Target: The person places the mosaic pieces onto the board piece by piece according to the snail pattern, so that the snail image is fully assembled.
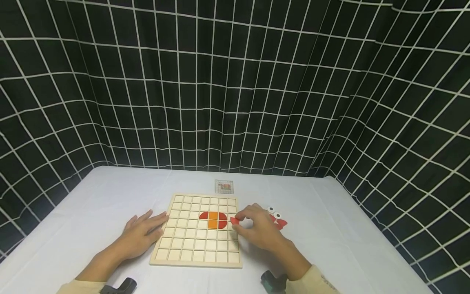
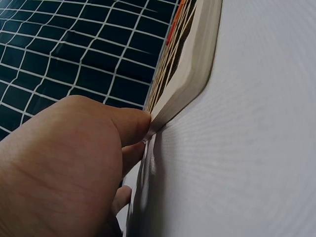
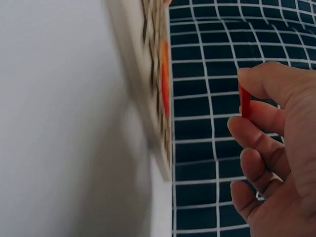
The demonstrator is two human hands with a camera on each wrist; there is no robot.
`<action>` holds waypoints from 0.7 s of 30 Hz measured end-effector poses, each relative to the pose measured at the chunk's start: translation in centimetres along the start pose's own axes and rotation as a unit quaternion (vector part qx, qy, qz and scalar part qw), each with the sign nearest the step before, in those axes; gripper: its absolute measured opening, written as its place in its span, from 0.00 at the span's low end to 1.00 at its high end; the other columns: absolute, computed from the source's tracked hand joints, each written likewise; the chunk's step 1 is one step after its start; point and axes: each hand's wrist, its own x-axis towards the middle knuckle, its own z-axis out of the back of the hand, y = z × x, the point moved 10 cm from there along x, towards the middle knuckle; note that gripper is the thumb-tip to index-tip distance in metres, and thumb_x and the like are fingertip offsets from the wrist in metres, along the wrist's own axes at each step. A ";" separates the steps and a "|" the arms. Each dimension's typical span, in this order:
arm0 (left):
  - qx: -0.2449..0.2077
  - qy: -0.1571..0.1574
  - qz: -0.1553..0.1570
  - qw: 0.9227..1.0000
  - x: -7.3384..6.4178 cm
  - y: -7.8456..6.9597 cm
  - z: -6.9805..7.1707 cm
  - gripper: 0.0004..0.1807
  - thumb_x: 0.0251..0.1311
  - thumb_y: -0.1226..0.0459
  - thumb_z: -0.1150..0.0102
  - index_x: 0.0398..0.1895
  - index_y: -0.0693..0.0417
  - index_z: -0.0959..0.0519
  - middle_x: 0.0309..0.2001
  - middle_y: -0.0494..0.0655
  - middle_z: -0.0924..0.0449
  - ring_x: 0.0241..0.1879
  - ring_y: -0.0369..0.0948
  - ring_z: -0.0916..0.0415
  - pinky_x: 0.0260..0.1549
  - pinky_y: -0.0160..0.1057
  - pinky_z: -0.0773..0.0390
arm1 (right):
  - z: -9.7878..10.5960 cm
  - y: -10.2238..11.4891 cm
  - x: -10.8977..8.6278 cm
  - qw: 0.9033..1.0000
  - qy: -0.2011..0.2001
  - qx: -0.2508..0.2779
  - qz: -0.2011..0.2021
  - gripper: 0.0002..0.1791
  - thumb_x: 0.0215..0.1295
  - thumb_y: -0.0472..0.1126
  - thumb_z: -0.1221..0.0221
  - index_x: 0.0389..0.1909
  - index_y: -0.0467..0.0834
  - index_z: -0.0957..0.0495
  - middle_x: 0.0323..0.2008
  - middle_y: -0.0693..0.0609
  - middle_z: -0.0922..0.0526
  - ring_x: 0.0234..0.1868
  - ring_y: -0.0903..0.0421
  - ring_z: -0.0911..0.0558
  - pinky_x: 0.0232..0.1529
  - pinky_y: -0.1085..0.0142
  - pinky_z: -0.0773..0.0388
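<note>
A wooden grid board [image 1: 195,261] lies on the white table. Set in its cells are red curved pieces [image 1: 222,224] beside orange squares [image 1: 213,223]. My right hand [image 1: 258,228] pinches a small flat red piece [image 1: 234,221] between thumb and fingertips, over the board's right edge. The right wrist view shows this red piece [image 3: 244,100] edge-on, its outline partly covered by fingers. Along the board's left side, my left hand [image 1: 141,234] rests with fingers extended; in the left wrist view its thumb [image 2: 133,123] touches the board's edge.
Right of my right hand lie more red pieces [image 1: 281,223] and two white discs [image 1: 277,215] with black dots, like eyes. A small pattern card [image 1: 224,186] sits behind the board. A dark curtain [image 1: 198,81] with white grid lines surrounds the table.
</note>
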 end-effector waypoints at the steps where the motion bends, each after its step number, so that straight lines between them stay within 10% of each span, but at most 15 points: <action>1: -0.002 0.000 -0.001 1.000 0.0 0.0 0.0 0.21 0.68 0.59 0.47 0.62 0.54 0.25 0.66 0.50 0.32 0.69 0.63 0.51 0.62 0.68 0.66 | -0.2 0.3 0.3 1.000 0.001 0.002 -0.001 0.08 0.54 0.42 0.30 0.35 0.47 0.16 0.31 0.64 0.21 0.39 0.58 0.24 0.40 0.63 0.24; 21: 0.006 -0.005 -0.006 1.000 0.0 0.5 -0.2 0.21 0.68 0.58 0.47 0.62 0.53 0.25 0.66 0.49 0.31 0.69 0.63 0.50 0.62 0.68 0.65 | -4.1 3.4 4.2 0.998 -0.027 0.060 0.003 0.07 0.55 0.39 0.31 0.35 0.41 0.15 0.31 0.58 0.17 0.37 0.57 0.24 0.34 0.67 0.25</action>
